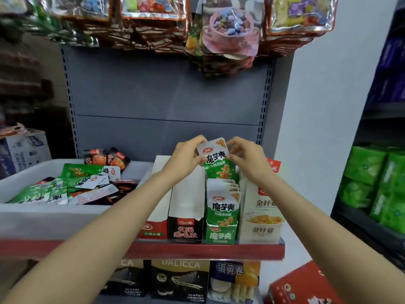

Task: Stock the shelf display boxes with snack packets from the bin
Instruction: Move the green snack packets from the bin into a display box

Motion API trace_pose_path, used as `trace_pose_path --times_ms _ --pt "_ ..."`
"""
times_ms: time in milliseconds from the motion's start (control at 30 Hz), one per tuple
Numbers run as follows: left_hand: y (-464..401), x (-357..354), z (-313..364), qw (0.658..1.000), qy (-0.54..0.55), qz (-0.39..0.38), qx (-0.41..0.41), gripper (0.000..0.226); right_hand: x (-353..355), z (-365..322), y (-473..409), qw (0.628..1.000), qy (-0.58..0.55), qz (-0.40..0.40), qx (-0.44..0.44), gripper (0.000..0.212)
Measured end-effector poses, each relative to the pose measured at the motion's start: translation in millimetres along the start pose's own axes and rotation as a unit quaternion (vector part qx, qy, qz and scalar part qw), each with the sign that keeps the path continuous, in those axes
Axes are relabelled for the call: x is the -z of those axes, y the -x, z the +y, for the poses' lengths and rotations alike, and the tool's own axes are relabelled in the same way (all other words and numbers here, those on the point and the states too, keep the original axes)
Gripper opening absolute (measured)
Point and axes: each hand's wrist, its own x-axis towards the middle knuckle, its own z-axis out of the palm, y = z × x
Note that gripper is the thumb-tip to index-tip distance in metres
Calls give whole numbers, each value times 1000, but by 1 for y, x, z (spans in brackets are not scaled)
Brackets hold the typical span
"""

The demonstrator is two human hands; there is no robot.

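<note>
hands, left [186, 155] and right [245, 156], pinch green-white packet [215, 159] above green display box [221, 233].

The held packet [215, 160] is white on top with black lettering and an orange corner, green below with an orange-yellow picture. The green box [221, 234] under it carries white lettering, and its packets [222, 207] match. The black box [185, 229] has red lettering, the next box [152, 231] is red with a green strip, and the cream box [260, 213] shows gold characters. The bin [43, 218] is white, holding green, white and black-orange packets. The shelf edge [197, 251] is red, the back panel [166, 95] grey.
</note>
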Motion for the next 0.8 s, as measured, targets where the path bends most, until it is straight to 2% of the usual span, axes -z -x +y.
trace_pose_path --times_ms 133,200,300,367,567,700,800 --pt "-2 7 5 1000 0 -2 -8 32 -3 3 -2 999 36 -21 -8 5" --pt "-1 5 5 1000 -11 -15 -12 32 -4 5 -3 999 41 -30 -19 6" --pt "-1 -2 4 999 -22 -43 -10 29 -4 4 -3 1000 5 1 -16 14" --pt "-1 -7 4 998 -18 -60 -7 29 -5 3 -3 1000 6 9 -5 10" --pt "3 -13 -3 1000 12 -21 -2 28 -4 14 -4 996 81 -7 -22 6" --pt "5 -18 -6 999 -43 -13 -30 27 0 13 -3 995 86 -46 -23 6" --pt "4 -19 -3 998 -41 0 -37 35 4 13 -4 996 79 -38 -19 11"
